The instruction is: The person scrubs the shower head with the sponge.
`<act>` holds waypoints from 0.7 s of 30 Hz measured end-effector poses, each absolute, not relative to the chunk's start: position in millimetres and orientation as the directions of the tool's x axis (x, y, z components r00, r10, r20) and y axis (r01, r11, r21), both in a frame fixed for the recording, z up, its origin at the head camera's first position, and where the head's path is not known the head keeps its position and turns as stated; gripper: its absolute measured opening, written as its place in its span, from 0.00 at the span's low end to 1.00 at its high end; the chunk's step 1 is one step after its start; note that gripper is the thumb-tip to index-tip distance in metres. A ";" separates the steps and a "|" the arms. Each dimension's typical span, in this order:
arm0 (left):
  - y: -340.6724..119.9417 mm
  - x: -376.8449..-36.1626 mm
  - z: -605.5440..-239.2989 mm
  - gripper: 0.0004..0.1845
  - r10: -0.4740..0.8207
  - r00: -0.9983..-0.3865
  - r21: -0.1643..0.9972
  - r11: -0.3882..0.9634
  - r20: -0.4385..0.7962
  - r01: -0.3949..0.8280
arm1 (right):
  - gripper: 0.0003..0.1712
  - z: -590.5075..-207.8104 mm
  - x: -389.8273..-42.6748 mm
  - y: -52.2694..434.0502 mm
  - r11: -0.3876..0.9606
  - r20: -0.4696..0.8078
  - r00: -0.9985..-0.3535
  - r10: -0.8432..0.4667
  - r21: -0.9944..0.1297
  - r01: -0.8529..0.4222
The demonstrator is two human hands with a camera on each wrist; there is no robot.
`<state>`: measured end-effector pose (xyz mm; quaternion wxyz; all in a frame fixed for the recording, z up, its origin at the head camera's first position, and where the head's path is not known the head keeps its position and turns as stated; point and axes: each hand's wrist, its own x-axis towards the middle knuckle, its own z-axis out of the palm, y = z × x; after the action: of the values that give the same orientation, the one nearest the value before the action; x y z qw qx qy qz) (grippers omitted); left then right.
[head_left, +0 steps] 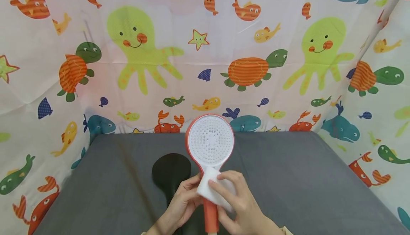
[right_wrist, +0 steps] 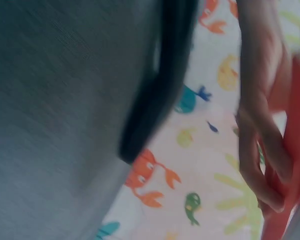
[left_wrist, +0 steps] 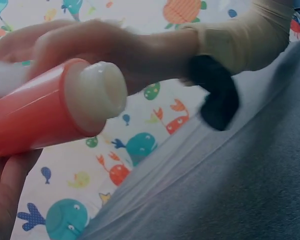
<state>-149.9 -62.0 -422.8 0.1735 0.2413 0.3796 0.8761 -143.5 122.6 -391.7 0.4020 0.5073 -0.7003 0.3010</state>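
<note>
A red shower head [head_left: 210, 146] with a round white perforated face stands upright over the grey table [head_left: 288, 178]. My left hand [head_left: 184, 201] grips its red handle [left_wrist: 32, 117], whose white threaded end [left_wrist: 97, 92] shows in the left wrist view. My right hand [head_left: 238, 199] pinches a white sponge block [head_left: 214, 188] against the neck of the shower head. In the right wrist view the left hand's fingers [right_wrist: 262, 150] curl round the red handle [right_wrist: 295, 150].
A black round paddle-shaped object [head_left: 171, 172] lies on the table left of the hands, also seen as a dark edge [right_wrist: 160, 95] from the right wrist. Sea-animal patterned cloth walls [head_left: 205, 60] close in the back and both sides.
</note>
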 end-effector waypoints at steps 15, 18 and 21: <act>-64.7 -148.5 -425.2 0.21 0.509 -0.802 0.758 -0.643 0.314 -0.110 | 0.20 -399.6 -141.9 128.1 0.227 0.853 -0.048 -0.519 0.084 -0.970; -62.4 -146.9 -426.0 0.22 0.538 -0.773 0.772 -0.628 0.337 -0.100 | 0.22 -396.6 -145.0 121.1 0.266 0.893 -0.089 -0.441 0.035 -0.963; -62.1 -146.0 -424.4 0.22 0.522 -0.777 0.765 -0.638 0.351 -0.083 | 0.22 -400.8 -142.5 117.6 0.312 0.893 -0.104 -0.439 0.043 -0.949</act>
<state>-146.0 -62.1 -424.4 0.1761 0.2833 0.3871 0.8596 -142.5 117.6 -400.8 0.4358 0.5081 -0.6828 0.2926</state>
